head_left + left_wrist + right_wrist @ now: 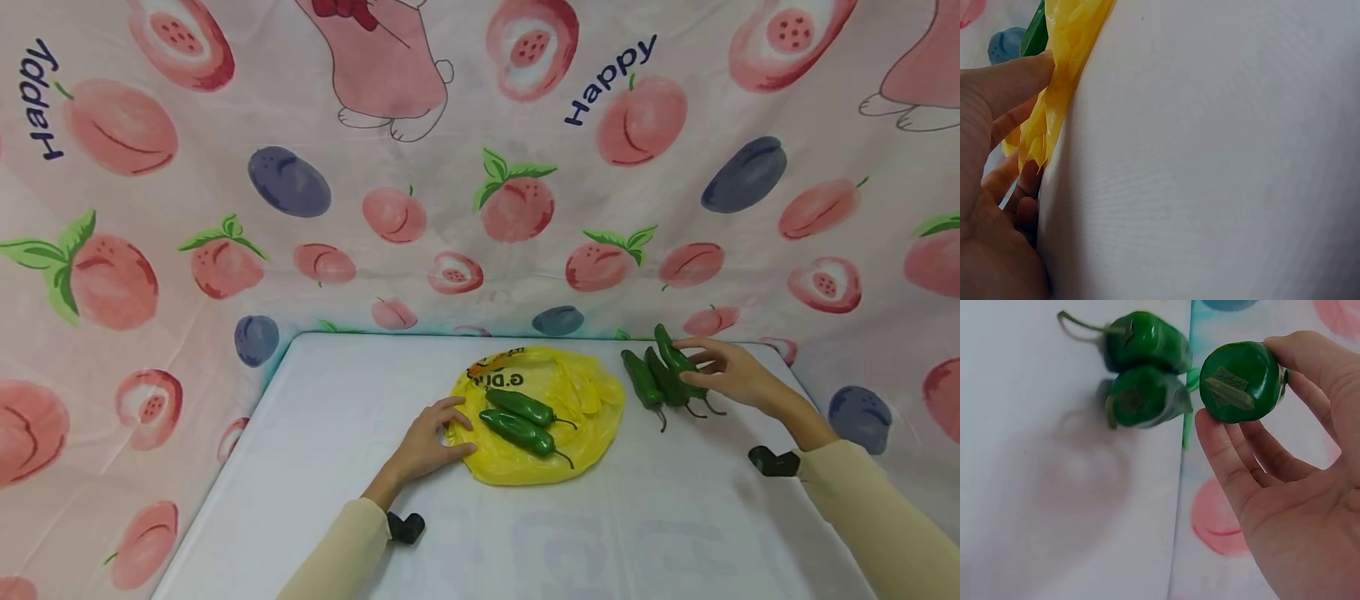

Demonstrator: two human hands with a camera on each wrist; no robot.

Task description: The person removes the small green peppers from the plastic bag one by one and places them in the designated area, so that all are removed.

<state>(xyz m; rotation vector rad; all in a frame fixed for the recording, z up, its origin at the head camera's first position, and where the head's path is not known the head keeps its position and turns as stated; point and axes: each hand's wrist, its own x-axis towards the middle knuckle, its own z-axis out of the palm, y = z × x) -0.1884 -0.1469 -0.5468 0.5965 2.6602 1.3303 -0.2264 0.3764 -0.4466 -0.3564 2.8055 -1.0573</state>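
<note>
At the back right, my right hand [731,375] pinches a green chili pepper [1239,381] between thumb and fingers, its stem end facing the right wrist camera. This pepper appears raised beside two others, a left one [641,379] and a middle one [663,379], which lie on the table. My left hand [431,442] holds the left edge of a yellow plastic bag [525,471], thumb on the near side and fingers farther back. On the flattened bag lie two more green chili peppers, an upper one [520,406] and a lower one [516,431].
A white-covered table [337,383] carries everything. Behind it and along both sides hangs a pink fruit-print cloth [450,183]. Dark devices sit at the left wrist [406,527] and the right wrist [773,462].
</note>
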